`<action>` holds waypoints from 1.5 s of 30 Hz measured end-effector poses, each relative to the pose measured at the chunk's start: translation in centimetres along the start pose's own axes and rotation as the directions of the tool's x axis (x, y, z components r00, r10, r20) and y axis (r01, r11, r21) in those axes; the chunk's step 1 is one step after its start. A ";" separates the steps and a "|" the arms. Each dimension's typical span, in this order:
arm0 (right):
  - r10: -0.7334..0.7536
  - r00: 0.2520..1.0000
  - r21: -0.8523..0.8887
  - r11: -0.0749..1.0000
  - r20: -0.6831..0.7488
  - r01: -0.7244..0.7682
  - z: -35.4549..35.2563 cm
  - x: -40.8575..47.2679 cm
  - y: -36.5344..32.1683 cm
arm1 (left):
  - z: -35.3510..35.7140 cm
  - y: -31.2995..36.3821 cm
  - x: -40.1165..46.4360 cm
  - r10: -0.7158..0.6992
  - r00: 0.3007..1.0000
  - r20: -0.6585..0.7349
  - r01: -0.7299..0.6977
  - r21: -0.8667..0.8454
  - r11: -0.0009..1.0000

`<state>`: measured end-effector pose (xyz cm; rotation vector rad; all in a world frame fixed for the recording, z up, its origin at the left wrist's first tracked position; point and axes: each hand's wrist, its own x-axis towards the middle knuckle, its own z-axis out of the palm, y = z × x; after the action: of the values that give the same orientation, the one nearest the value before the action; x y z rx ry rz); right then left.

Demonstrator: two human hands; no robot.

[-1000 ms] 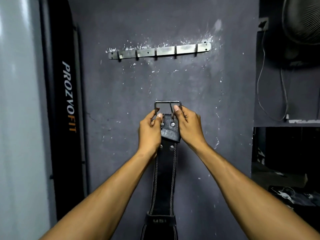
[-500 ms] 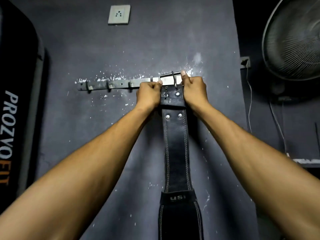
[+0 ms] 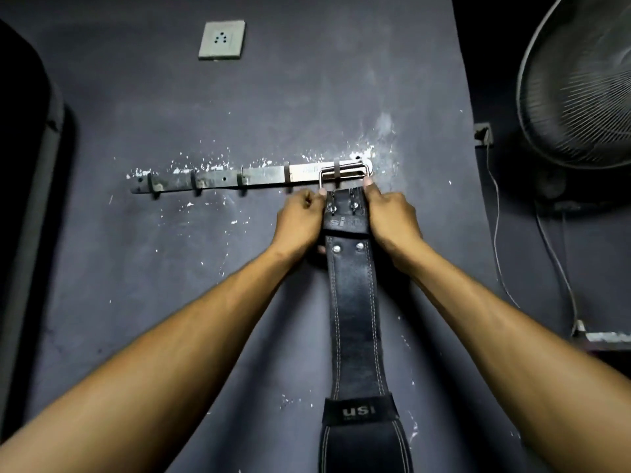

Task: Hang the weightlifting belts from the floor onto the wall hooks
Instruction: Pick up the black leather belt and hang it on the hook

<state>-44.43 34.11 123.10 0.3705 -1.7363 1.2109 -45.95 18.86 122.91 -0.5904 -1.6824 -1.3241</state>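
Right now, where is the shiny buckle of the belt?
In the head view, the buckle is right of centre, over the rightmost hook of the hook rail, just above the left hand and right hand.

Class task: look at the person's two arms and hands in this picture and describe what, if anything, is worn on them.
Both forearms are bare up to the frame's edge, no sleeves showing. The left hand and right hand wear no gloves, and no watch, wristband or rings are visible.

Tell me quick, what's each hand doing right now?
Left hand: fingers curled, gripping the belt at its buckle end.
Right hand: gripping the belt's other edge.
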 end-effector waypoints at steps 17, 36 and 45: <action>0.006 0.983 0.004 1.000 0.185 -0.007 0.8 -16.8 6.4 | -0.2 -6.1 -18.8 -0.112 0.968 0.225 0.124 -0.040 0.991; 0.277 0.932 0.396 0.848 0.232 -0.351 0.6 -31.4 13.4 | -2.3 -11.8 -34.6 -0.339 0.877 0.340 0.462 -0.400 0.792; 0.355 0.829 0.261 0.831 0.432 -0.492 -2.5 -40.5 13.2 | -6.4 -12.4 -42.4 -0.387 0.725 0.570 0.587 -0.217 0.780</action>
<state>-31.88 31.96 82.39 0.4586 -1.9793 1.9122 -32.79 15.39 80.36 -0.7903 -2.1132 -2.0705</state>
